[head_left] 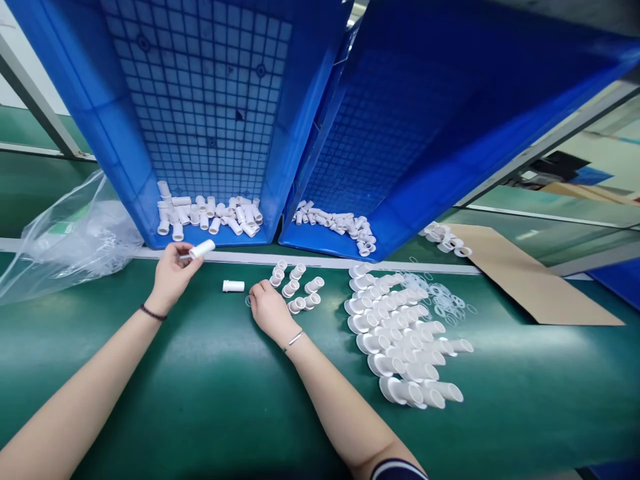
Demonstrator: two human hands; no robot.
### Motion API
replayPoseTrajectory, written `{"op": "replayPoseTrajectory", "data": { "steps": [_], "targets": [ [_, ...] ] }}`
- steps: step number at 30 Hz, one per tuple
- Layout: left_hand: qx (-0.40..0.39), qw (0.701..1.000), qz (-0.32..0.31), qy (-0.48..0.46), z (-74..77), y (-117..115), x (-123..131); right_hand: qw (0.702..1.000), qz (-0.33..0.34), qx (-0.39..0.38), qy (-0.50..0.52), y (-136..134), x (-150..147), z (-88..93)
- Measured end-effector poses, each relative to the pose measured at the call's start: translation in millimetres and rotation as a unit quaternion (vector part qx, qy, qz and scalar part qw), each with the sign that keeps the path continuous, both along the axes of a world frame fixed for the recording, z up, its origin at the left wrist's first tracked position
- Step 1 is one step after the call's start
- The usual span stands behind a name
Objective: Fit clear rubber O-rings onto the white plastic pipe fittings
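My left hand (174, 272) pinches a short white plastic tube (203, 249) in front of the left blue crate. On the green work surface between my hands lies another white tube (233, 286) on its side, with a collar at one end. My right hand (267, 305) is lowered to the surface with its fingers bent together. A thin clear ring (249, 301) shows at its fingertips; whether the fingers grip it is hard to see. Just beyond that hand stand several white tubes (291, 288) in a small group.
Two tilted blue crates, left (293, 133) and right (320, 250), hold many loose white fittings. Rows of flanged white tubes (400, 340) stand at right, beside scattered clear rings (445, 300). A cardboard sheet (530, 280) lies far right, a clear plastic bag (75, 233) at left.
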State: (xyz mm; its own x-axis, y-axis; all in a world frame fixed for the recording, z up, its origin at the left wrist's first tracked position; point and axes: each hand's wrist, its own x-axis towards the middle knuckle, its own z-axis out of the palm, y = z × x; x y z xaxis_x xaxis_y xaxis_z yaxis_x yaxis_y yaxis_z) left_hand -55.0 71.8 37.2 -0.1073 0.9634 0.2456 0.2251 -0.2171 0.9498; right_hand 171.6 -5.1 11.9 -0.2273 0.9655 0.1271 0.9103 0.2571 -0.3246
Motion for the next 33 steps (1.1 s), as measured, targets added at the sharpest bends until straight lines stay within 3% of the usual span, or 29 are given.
{"op": "replayPoseTrajectory", "data": {
  "steps": [1, 3, 6, 8, 10, 13, 16, 20, 23, 25, 26, 28, 30, 31, 33],
  "targets": [
    [-0.040, 0.993, -0.025, -0.105, 0.7, -15, 6, 1.000, 0.001, 0.002, 0.018, -1, 1, 0.8],
    [-0.130, 0.945, -0.098, -0.283, 3.2, -42, 17, 0.998, 0.005, 0.010, 0.058, -2, 2, 2.9],
    [-0.234, 0.882, -0.179, -0.368, 4.3, -70, 31, 0.992, 0.005, 0.033, 0.124, -5, 3, 8.0],
    [-0.273, 0.883, -0.207, -0.323, 0.9, -79, 38, 0.982, 0.007, 0.049, 0.182, -8, 2, 12.6],
    [-0.274, 0.908, -0.222, -0.224, -5.4, -81, 42, 0.969, 0.021, 0.058, 0.237, -12, 0, 17.1],
    [-0.223, 0.944, -0.227, -0.080, -15.0, -83, 45, 0.960, 0.052, 0.053, 0.268, -17, -6, 20.7],
    [-0.173, 0.959, -0.225, 0.011, -19.5, -86, 45, 0.962, 0.068, 0.041, 0.260, -19, -11, 19.2],
    [-0.136, 0.959, -0.210, 0.130, -16.1, -90, 43, 0.957, 0.084, 0.026, 0.277, -18, -14, 15.7],
    [-0.111, 0.939, -0.261, 0.193, -12.6, -92, 40, 0.937, 0.082, -0.025, 0.340, -15, -12, 13.9],
    [-0.078, 0.928, -0.301, 0.204, -12.5, -93, 38, 0.894, 0.068, -0.121, 0.425, -12, -11, 12.6],
    [-0.058, 0.929, -0.309, 0.193, -13.3, -94, 37, 0.856, 0.059, -0.185, 0.479, -11, -11, 12.0],
    [-0.028, 0.947, -0.288, 0.137, -16.1, -96, 38, 0.754, 0.042, -0.300, 0.583, -9, -12, 11.5],
    [-0.031, 0.967, -0.246, 0.058, -19.8, -99, 41, 0.667, 0.022, -0.353, 0.656, -9, -15, 12.5],
    [-0.044, 0.973, -0.226, 0.012, -21.6, -100, 44, 0.643, 0.011, -0.354, 0.679, -10, -17, 13.3],
    [-0.089, 0.972, -0.202, -0.085, -24.5, -101, 50, 0.633, -0.005, -0.330, 0.701, -12, -22, 14.3]
  ]
}}
